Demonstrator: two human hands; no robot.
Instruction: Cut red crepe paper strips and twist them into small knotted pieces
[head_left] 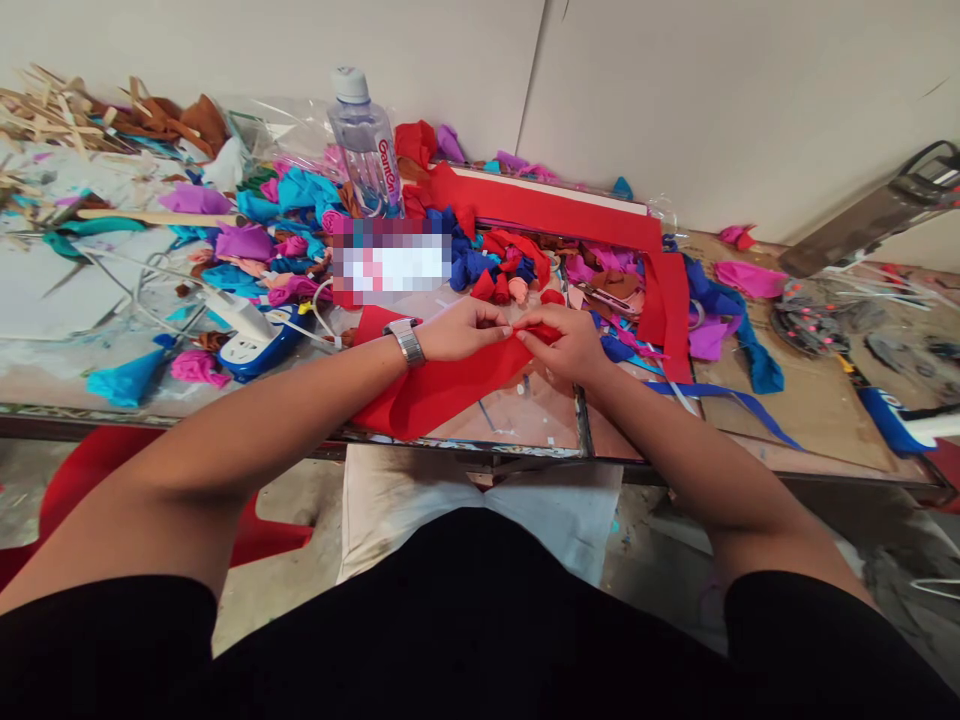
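Observation:
A wide red crepe paper strip (442,385) lies slanting over the table edge side of the work area, its upper right end raised between my hands. My left hand (461,328), with a metal watch at the wrist, is closed in a pinch at that end. Close against it, my right hand (562,342) pinches the same end, thumb and forefinger together. The fingertips of both hands nearly meet, and the small fold between them is partly hidden. Just beyond lie red and blue crumpled paper pieces (510,262) and a blurred white rectangle (397,262).
A water bottle (367,150) stands behind the pile. Left are a blue-and-white power strip (259,345), green-handled pliers (90,228) and wooden sticks (52,110). A long red folded strip (547,208) lies at the back; a dark tumbler (862,215) leans at right.

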